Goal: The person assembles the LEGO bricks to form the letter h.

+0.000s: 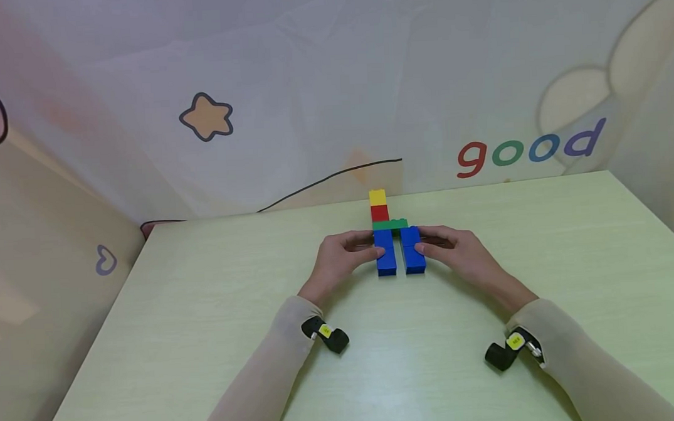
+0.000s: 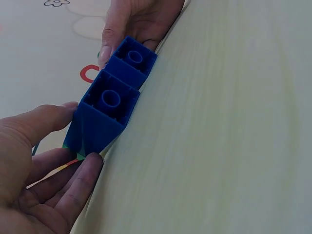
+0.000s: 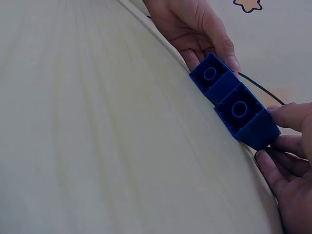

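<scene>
In the head view, two blue stacks of toy building bricks extend side by side toward the near side, with a narrow gap between them. My left hand (image 1: pixel 347 253) pinches the left blue stack (image 1: pixel 385 255) between thumb and fingers. The right blue stack (image 1: pixel 413 254) is pinched the same way by my right hand (image 1: pixel 457 249). Beyond them, a green brick (image 1: pixel 391 225) spans both stacks. From its left end extend a red brick (image 1: pixel 379 213) and a yellow brick (image 1: pixel 378 197). Both wrist views show hollow blue undersides facing the cameras, such as this blue brick (image 2: pixel 111 98).
A pale wooden table (image 1: pixel 218 341) lies under both arms. Behind it hangs a printed backdrop (image 1: pixel 309 98) with a star and the word "good". Small black wrist cameras sit on both sleeves.
</scene>
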Tool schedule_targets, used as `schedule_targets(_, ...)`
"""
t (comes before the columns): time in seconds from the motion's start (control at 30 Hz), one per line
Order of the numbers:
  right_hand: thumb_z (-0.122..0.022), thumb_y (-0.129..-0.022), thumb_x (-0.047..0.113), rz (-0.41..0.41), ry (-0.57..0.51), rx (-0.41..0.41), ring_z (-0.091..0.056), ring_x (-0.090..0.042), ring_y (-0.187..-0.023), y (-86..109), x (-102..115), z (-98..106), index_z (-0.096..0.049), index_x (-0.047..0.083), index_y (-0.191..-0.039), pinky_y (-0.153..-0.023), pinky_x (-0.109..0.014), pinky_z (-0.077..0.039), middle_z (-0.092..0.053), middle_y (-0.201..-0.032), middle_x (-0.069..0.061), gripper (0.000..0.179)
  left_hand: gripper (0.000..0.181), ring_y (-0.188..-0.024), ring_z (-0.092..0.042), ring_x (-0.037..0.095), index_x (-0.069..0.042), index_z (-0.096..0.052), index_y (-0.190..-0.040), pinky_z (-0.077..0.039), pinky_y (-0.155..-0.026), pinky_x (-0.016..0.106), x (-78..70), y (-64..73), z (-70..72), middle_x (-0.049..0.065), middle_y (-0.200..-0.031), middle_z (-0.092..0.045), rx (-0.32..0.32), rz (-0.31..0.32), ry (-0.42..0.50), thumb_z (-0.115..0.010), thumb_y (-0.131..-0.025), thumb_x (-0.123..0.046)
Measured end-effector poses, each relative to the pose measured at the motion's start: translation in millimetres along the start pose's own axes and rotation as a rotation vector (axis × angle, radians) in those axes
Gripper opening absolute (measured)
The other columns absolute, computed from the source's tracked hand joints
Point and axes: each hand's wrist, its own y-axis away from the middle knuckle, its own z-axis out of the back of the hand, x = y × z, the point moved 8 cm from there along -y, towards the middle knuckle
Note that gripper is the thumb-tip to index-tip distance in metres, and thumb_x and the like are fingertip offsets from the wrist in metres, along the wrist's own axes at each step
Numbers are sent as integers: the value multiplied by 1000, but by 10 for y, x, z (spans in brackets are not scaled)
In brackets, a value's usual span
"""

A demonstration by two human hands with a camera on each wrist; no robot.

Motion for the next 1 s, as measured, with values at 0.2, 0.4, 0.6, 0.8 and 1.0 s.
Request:
schedule_targets(0.2, -66, -107, 38, 1, 6, 2, -51, -42, -141, -7, -3, 2, -53, 5, -156, -114, -57, -45, -55, -154, -21, 61, 44, -114, -73, 19, -10, -75, -133, -56, -104, 38, 13, 9, -1, 4, -121, -78, -10, 19, 4, -86, -93, -24)
schedule_targets(0.4, -66, -107, 38, 5, 8, 5, -50, -42, -142, -9, -1, -5, -52, 4, -156, -115, -57, -44, -55, -154, -21, 60, 44, -114, -73, 19, -10, -75, -134, -55, -105, 39, 16, 16, 0, 4, -121, -78, -11, 14, -1, -85, -94, -24)
schedule_targets(0.6, -66, -108, 37, 6, 12, -3, -50, -42, -142, -15, -12, -9, -53, 4, -155, -115, -57, -44, -55, -154, -21, 59, 45, -113, -73, 20, -11, -74, -135, -55, -105, 39, 32, 18, -5, 4, -123, -77, -12, 15, 7, -85, -94, -24)
schedule_targets(0.8, -65, -108, 36, 15, 16, -15, -51, -42, -141, -17, -23, -6, -53, 4, -155, -114, -57, -45, -55, -154, -21, 58, 48, -115, -72, 20, -12, -73, -137, -53, -107, 40, 58, 16, -12, 3, -127, -75, -24, 26, 9, -85, -94, -29)
schedule_targets(1.0, -66, -107, 37, 11, 3, -14, -52, -41, -141, -25, -14, -9, -53, 5, -155, -115, -56, -45, -56, -154, -20, 59, 49, -113, -73, 20, -12, -71, -138, -56, -104, 38, 34, 31, -2, 4, -128, -75, -25, 21, 12, -85, -94, -26)
